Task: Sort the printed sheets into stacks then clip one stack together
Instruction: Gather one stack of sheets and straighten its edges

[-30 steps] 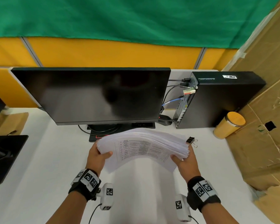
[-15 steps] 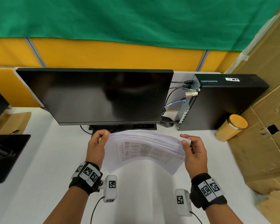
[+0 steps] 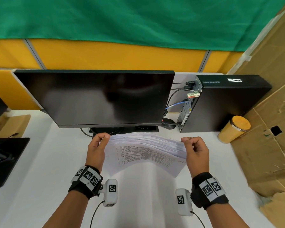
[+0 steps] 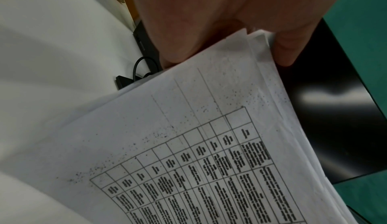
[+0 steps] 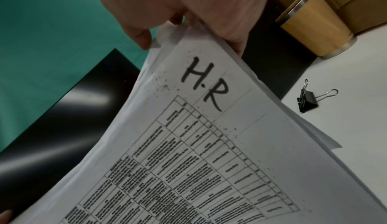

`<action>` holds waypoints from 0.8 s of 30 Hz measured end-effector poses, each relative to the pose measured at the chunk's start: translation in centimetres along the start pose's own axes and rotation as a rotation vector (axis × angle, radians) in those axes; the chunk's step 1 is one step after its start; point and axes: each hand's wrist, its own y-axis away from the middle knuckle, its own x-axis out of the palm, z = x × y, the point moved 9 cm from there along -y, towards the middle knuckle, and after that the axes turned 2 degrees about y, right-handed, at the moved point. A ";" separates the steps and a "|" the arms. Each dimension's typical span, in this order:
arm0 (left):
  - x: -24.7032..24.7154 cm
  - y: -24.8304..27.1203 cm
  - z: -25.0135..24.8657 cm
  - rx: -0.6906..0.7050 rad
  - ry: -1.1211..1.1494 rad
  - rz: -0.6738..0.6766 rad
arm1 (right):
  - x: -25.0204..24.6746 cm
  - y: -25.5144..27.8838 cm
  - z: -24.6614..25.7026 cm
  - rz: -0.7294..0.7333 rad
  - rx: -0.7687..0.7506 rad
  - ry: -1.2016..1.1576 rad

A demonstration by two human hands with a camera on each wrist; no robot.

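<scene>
A thick stack of printed sheets (image 3: 145,150) with tables on them hangs bowed above the white desk (image 3: 39,178), in front of the monitor. My left hand (image 3: 105,137) pinches its far left corner, thumb (image 4: 178,45) under and fingers above. My right hand (image 3: 185,141) pinches the far right corner, where the facing sheet (image 5: 209,128) bears a handwritten "H.R". A black binder clip (image 5: 307,99) lies on the desk to the right of the stack, below my right hand; the head view hides it.
A dark monitor (image 3: 95,97) stands just behind the sheets, with cables at its foot. A black computer case (image 3: 224,102) and a yellow tumbler (image 3: 234,129) stand at the back right. Cardboard (image 3: 270,137) lines the right edge. A black device (image 3: 5,158) lies at the left.
Both hands slid from the stack's side edges to its far corners and now pinch them. The stack moved slightly toward the monitor, and my right hand now covers the clip in the head view.
</scene>
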 end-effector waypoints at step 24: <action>-0.5 0.1 -0.3 0.026 -0.047 -0.097 | 0.2 0.1 -0.6 0.006 -0.005 0.135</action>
